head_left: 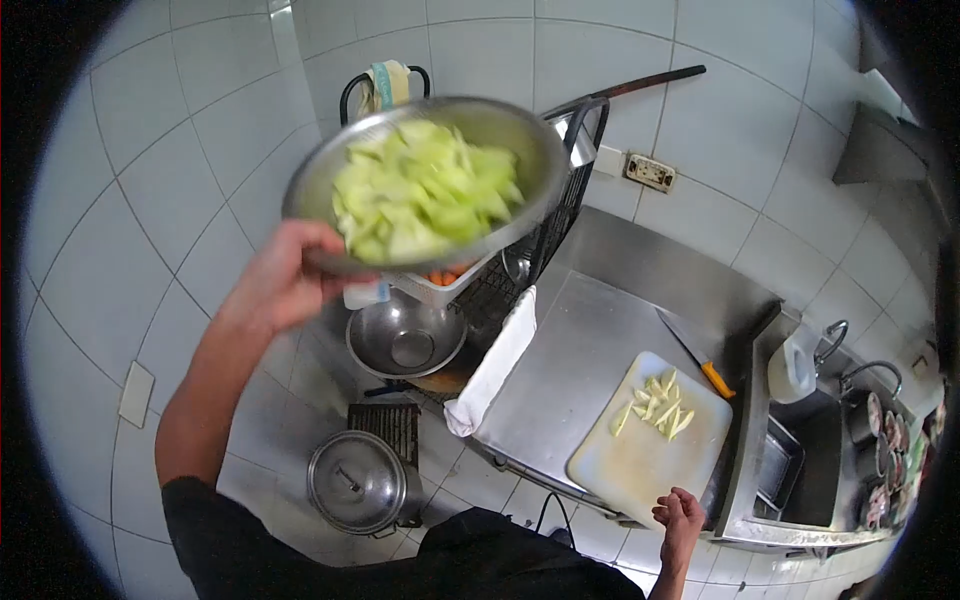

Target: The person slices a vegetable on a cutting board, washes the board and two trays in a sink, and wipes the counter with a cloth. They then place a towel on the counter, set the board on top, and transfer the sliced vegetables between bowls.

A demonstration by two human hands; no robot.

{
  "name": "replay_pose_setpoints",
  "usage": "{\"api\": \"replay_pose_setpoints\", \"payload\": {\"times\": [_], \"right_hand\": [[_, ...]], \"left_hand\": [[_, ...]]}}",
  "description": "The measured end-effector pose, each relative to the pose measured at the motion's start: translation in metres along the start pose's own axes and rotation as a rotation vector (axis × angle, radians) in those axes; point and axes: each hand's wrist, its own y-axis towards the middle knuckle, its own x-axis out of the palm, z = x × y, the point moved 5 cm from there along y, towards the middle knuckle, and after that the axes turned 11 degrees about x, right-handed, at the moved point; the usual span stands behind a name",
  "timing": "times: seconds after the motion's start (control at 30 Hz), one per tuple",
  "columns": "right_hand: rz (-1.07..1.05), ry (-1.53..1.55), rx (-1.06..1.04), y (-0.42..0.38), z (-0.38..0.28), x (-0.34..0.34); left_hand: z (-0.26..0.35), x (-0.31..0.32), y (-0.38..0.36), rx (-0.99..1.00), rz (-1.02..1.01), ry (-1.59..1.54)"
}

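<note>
My left hand point(285, 275) grips the rim of a wide metal bowl point(545, 170), raised at the upper left and tilted toward me. Inside the bowl lies a heap of pale green cut vegetable pieces point(425, 190), slightly blurred. Low on the right, my right hand point(680, 510) is by the near edge of a white cutting board point(625, 460), its fingers loosely curled and a little apart, with nothing seen in them. Pale strips of cut vegetable point(660, 400) rest on the board. Beyond it lies a knife point(695, 355) with an orange handle.
A black rack point(575, 190) stands behind the raised bowl, partly hidden. Lower down are an empty metal bowl point(405, 335) and a lidded pot point(355, 480). A white cloth point(495, 370) hangs over the steel counter's point(570, 330) left edge. At right, a sink point(815, 480) adjoins a plastic jug point(790, 370).
</note>
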Motion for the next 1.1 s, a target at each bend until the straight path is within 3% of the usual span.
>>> {"api": "replay_pose_setpoints", "payload": {"times": [0.13, 0.2, 0.3, 0.37, 0.4, 0.43, 0.5, 0.6, 0.63, 0.67, 0.7, 0.73, 0.8, 0.9, 0.97, 1.03, 1.1], "right_hand": [[-0.039, -0.025, 0.003, -0.004, 0.004, 0.018], [-0.045, -0.047, -0.015, -0.009, 0.0, 0.025], [-0.05, -0.045, -0.029, -0.02, 0.002, 0.027], [-0.023, -0.115, -0.076, -0.026, 0.002, 0.021], [0.01, -0.145, -0.083, -0.032, 0.006, 0.014], [0.029, -0.115, -0.081, -0.034, 0.015, 0.005], [0.1, -0.069, -0.045, -0.04, 0.03, -0.016], [0.2, -0.069, -0.013, -0.045, 0.036, -0.044], [0.234, -0.059, 0.003, -0.043, 0.041, -0.054], [0.253, -0.051, 0.017, -0.046, 0.048, -0.065], [0.28, -0.067, 0.043, -0.05, 0.05, -0.069], [0.297, -0.09, 0.056, -0.05, 0.048, -0.071], [0.34, -0.136, 0.047, -0.045, 0.055, -0.08], [0.429, -0.252, 0.082, -0.023, 0.08, -0.105], [0.475, -0.333, 0.138, -0.003, 0.107, -0.123], [0.546, -0.24, 0.252, 0.006, 0.118, -0.128], [0.523, -0.057, 0.451, 0.023, 0.133, -0.138]], "left_hand": [[0.021, -0.024, 0.095, 0.152, 0.114, -0.05], [0.008, -0.042, 0.167, 0.118, 0.138, -0.197], [-0.013, -0.026, 0.213, 0.037, 0.497, -0.386], [-0.021, -0.042, 0.261, 0.684, -0.284, 1.26], [-0.017, -0.021, 0.235, 0.887, -0.069, 1.521], [-0.034, -0.038, 0.279, 0.899, -0.191, 1.432], [-0.04, 0.0, 0.245, 0.738, -0.253, 1.341], [-0.067, -0.033, 0.316, 0.74, -0.357, 1.299], [-0.075, -0.053, 0.35, 0.642, -0.377, 1.117], [-0.073, -0.067, 0.374, 0.274, -0.164, 0.455], [-0.082, -0.074, 0.387, 0.069, -0.075, 0.137], [-0.088, -0.074, 0.387, -0.112, 0.079, -0.183], [-0.087, -0.076, 0.374, -0.073, 0.092, -0.178], [-0.079, -0.017, 0.235, 0.114, 0.243, -0.187], [-0.072, 0.002, 0.158, 0.319, 0.285, 0.054], [-0.097, 0.025, 0.085, 0.469, 0.136, 0.056], [-0.163, 0.051, 0.026, 0.36, -0.245, 0.009]]}}
